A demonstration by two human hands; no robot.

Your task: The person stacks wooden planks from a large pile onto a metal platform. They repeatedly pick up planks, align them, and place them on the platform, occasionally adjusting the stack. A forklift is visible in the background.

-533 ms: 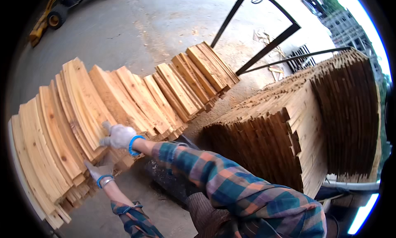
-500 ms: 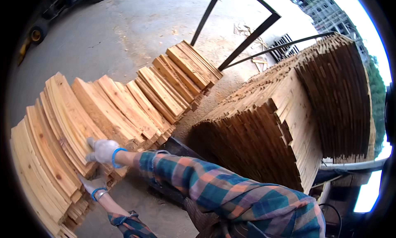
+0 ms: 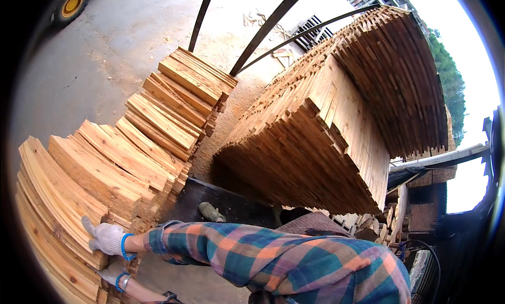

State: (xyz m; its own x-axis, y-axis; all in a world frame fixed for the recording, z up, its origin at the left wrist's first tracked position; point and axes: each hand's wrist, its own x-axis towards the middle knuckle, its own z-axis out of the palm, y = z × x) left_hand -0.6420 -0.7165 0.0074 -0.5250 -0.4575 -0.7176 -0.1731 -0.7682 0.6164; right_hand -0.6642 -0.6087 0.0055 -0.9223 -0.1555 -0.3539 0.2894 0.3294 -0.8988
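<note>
Long stacked wooden boards (image 3: 68, 193) lie side by side at the left, their near ends toward me. My right hand (image 3: 109, 240), in a white glove with a blue band at the wrist, grips the near end of some boards, its fingers over their top and a gap between two of them. Just below it, my gloved left hand (image 3: 113, 275) is at the ends of the boards, lower down. Its fingers are largely hidden by the wood and blur, so their grip is unclear.
A tall stack of boards (image 3: 294, 151) stands at the right, beside a dark metal frame (image 3: 268, 30). A shoe (image 3: 211, 212) shows between the stacks, on a dark surface. A wheeled machine's tyre (image 3: 71, 6) is at the far left on the concrete floor (image 3: 121, 35).
The view has shifted, so the stacks sit further left and the right-hand stack higher. Both my hands stay at the board ends, and a shoe has come into view.
</note>
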